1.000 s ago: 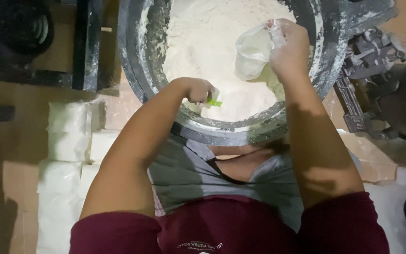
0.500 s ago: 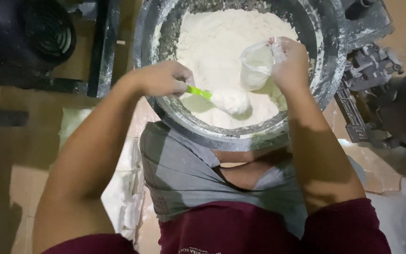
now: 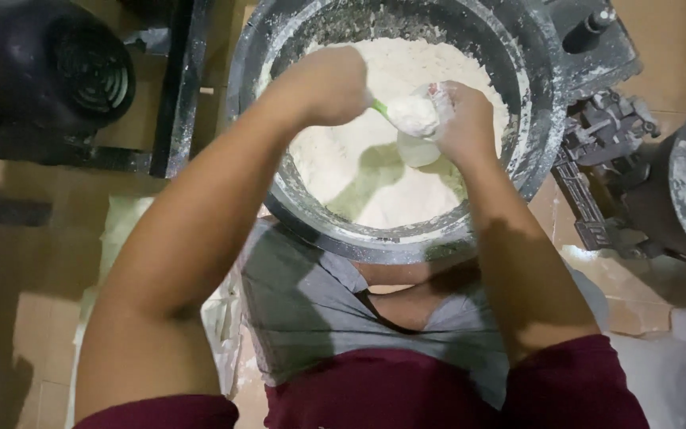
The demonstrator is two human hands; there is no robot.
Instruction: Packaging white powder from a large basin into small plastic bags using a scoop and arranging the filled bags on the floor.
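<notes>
Head view, looking straight down. Large dark metal mixing bowl (image 3: 263, 119), rim and inner wall dusted white, holds a heap of flour (image 3: 359, 159) filling most of its bottom.

Left hand (image 3: 323, 83) over the bowl's upper middle, fingers curled tight into a fist round the green handle of a scoop (image 3: 406, 115); only a short bit of green shows past the knuckles. The scoop's head is heaped with flour and sits right at the mouth of a small clear plastic bag (image 3: 421, 147).

Right hand (image 3: 462, 123) just beside it, fingers pinched closed on the bag's top edge. The bag hangs below the hand, above the flour, with some white already in it.

Both forearms reach in from the bottom of frame; maroon sleeves (image 3: 573, 389), grey cloth at the lap.

Around the bowl: dark machine parts (image 3: 605, 191) to the right, a black motor housing (image 3: 57, 71) upper left, white sacks (image 3: 121, 230) on the floor lower left.
</notes>
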